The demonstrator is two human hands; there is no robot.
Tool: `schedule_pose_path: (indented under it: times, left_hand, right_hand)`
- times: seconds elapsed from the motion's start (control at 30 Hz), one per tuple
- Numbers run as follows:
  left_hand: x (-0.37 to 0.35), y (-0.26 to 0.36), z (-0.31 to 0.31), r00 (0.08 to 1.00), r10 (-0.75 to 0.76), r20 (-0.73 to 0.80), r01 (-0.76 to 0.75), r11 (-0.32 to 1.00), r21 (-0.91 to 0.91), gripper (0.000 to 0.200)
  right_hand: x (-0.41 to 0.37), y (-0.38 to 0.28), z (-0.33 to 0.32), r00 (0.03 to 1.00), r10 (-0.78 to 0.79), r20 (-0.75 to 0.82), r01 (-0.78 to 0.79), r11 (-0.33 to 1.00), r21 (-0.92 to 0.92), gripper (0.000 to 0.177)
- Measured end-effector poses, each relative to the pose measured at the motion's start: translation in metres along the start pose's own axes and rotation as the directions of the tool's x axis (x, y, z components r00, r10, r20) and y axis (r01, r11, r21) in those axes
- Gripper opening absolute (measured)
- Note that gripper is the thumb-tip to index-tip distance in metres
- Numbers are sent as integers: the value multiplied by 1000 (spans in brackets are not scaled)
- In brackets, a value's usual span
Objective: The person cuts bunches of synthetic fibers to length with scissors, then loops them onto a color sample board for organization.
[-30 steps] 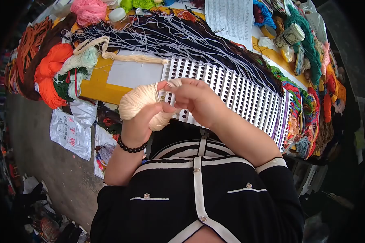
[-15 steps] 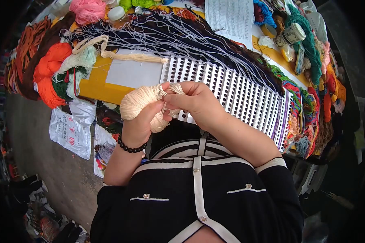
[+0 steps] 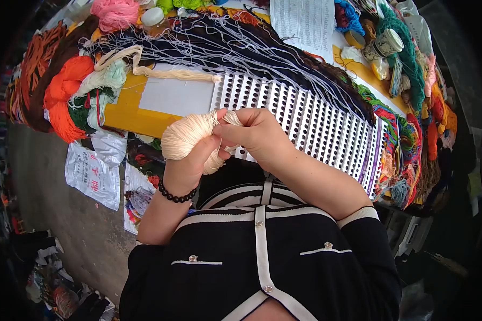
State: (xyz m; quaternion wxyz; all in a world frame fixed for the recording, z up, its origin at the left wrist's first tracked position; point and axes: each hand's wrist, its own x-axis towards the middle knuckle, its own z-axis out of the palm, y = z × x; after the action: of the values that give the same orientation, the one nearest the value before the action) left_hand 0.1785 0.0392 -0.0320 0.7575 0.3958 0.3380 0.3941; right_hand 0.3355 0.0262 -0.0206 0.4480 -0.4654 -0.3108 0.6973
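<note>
While the cream skein sits bunched in our left hand, over the near edge of the perforated board on the counter, we judge the work early: no cream strand is drawn free yet. Our right hand meets it, fingers pinching the skein's top; the left fingers wrap around it, both wrists raised before the chest.

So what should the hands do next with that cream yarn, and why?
Probably the right hand should pull away: it pinches strands at the top of the cream yarn, which the left hand grips, so one may come free.
</note>
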Motion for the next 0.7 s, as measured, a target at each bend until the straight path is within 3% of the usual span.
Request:
schedule_pose_path:
  times: [0.1, 0.3, 0.4, 0.47, 0.5, 0.57, 0.6, 0.67, 0.7]
  left_hand:
    - [-1, 3, 2, 1000, -5, -16, 5, 1000, 22, 40]
    - [3, -4, -10, 999, -37, 0, 36, 987, -157, 31]
    - [3, -3, -13, 997, -11, -81, -4, 982, -190, 31]
    - [2, 2, -15, 997, 38, -65, -48, 985, -165, 33]
    - [1, 3, -15, 997, 37, -66, -48, 985, -164, 33]
    - [1, 4, -14, 995, 46, 86, -33, 989, -141, 38]
    - [2, 2, -11, 995, 46, 89, -33, 990, -141, 38]
    - [3, -6, -1, 993, 112, -23, -109, 989, 99, 44]
    - [3, -6, 3, 994, 112, -20, -109, 989, 99, 44]
  right_hand:
    - [0, 1, -1, 1000, 7, 0, -7, 999, 35, 10]
    - [0, 1, -2, 996, -76, 46, 70, 989, 129, 8]
    - [4, -2, -6, 995, -62, 74, 42, 967, 250, 16]
    - [4, -9, -11, 998, -14, 69, -29, 806, 592, 16]
    - [5, -8, -14, 997, -13, 70, -30, 805, 592, 16]
    - [6, -6, -17, 987, -9, 158, -51, 925, 376, 14]
    - [5, -3, -9, 998, 39, 39, -47, 971, 235, 14]
    - [4, 1, -2, 999, 28, 25, -32, 989, 147, 13]
    - [4, 2, 0, 1000, 18, 14, -19, 998, 57, 12]
